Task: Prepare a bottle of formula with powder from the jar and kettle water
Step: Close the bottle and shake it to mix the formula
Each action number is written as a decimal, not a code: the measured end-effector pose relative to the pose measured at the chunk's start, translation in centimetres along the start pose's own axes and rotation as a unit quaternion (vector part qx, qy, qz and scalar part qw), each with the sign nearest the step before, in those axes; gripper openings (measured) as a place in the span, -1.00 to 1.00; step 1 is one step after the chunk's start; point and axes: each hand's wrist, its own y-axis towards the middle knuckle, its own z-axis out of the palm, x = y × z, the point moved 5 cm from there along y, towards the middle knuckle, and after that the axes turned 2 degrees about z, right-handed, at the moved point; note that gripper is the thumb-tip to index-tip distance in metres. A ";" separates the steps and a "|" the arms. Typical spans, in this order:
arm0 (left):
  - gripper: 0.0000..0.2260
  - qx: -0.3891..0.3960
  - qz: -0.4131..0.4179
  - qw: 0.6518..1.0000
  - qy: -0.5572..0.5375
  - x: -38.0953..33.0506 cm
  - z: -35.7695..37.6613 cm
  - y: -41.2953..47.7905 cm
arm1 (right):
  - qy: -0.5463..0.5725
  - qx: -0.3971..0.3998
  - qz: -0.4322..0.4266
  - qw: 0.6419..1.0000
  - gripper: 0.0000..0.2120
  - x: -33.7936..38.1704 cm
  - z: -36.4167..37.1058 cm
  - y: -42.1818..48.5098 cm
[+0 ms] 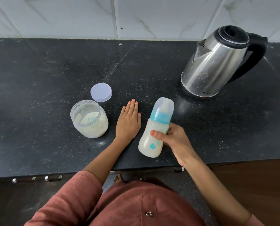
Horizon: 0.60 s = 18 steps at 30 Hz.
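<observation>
Pretty much done: right hand (173, 141) gripped the capped, milky bottle (154, 136), probably shaking; left hand (128, 123) lay flat; jar (89, 119) was still lidless.

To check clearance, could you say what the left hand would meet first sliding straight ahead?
Only bare counter, it seems: the left hand points between lid and kettle toward the wall.

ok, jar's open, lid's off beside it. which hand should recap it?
Left. The left hand lies flat and free on the counter, right beside the jar, and the lid lies just beyond the jar. The right hand grips the tilted bottle.
</observation>
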 end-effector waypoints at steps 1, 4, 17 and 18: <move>-0.56 -0.001 -0.001 1.000 -0.001 0.0 0.0 0.0 | 0.019 -0.002 -0.010 1.000 -0.79 0.4 -0.2 0.0; -0.56 -0.006 0.001 1.000 -0.001 0.0 -0.1 0.0 | 0.198 -0.074 -0.042 0.977 -0.80 1.6 -1.4 1.1; -0.56 -0.011 0.001 1.000 -0.005 0.0 -0.1 0.0 | 0.233 -0.119 -0.050 0.964 -0.82 1.3 -2.1 1.5; -0.56 -0.012 0.002 1.000 -0.007 0.0 -0.1 0.0 | 0.241 -0.134 -0.061 0.959 -0.82 1.4 -2.2 1.6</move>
